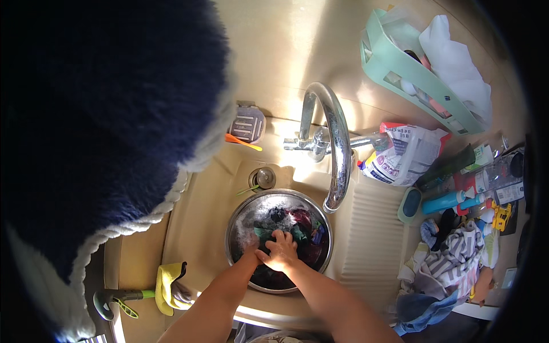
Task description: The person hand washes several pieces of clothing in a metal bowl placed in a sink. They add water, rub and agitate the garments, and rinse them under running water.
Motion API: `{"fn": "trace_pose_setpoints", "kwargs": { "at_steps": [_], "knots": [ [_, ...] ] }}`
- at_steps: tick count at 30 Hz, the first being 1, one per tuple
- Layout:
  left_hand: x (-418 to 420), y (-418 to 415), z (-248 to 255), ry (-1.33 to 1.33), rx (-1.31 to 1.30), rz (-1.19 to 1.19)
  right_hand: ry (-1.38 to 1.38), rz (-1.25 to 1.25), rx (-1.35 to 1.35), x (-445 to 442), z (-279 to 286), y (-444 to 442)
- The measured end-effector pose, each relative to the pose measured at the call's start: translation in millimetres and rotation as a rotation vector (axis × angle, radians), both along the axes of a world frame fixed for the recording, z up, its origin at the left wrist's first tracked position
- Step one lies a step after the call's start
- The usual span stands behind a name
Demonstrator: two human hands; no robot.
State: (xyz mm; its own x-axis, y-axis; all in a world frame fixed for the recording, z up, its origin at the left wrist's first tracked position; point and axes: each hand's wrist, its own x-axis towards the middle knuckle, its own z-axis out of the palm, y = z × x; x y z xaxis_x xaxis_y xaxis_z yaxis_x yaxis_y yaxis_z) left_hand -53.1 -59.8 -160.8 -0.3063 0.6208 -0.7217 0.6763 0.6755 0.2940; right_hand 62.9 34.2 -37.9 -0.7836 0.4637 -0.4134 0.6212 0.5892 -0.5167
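Observation:
A round stainless steel basin [327,233] stands in the beige laundry sink [201,231], holding dark, foamy water and wet clothes [300,218]. Green, dark red and purplish cloth shows among the suds. My left hand [252,248] reaches into the left of the basin; its fingers are partly under the water and the foam. Close beside it, my right hand [281,251] rests over the green and dark cloth with bent fingers. Whether either hand grips cloth is hidden. Above the basin's right side arches a chrome faucet [339,150].
Right of the basin lies a ribbed washboard [373,240], with a scrub brush [409,205] at its edge. Beyond are a clothes pile [450,261], bottles [444,201], a detergent bag [403,154] and a mint basket [420,81]. A yellow cloth [165,287] hangs left. Dark blue plush fabric [128,107] blocks the upper left.

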Motion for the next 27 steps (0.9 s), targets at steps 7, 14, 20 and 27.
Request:
{"fn": "trace_pose_setpoints", "kwargs": {
  "at_steps": [7,14,20,27],
  "knots": [
    [8,9,8,0.141,-0.122,0.087,-0.184,-0.298,-0.338,-109,-97,47],
    [-13,-6,-57,-0.145,0.163,-0.225,-0.040,0.039,-0.036,-43,-14,34],
    [-3,4,-10,0.151,-0.278,-0.208,-0.022,-0.140,0.108,-7,-26,-6],
    [9,14,27,0.034,-0.163,0.075,-0.056,-0.355,-0.249,-98,-85,56]
  ]
}}
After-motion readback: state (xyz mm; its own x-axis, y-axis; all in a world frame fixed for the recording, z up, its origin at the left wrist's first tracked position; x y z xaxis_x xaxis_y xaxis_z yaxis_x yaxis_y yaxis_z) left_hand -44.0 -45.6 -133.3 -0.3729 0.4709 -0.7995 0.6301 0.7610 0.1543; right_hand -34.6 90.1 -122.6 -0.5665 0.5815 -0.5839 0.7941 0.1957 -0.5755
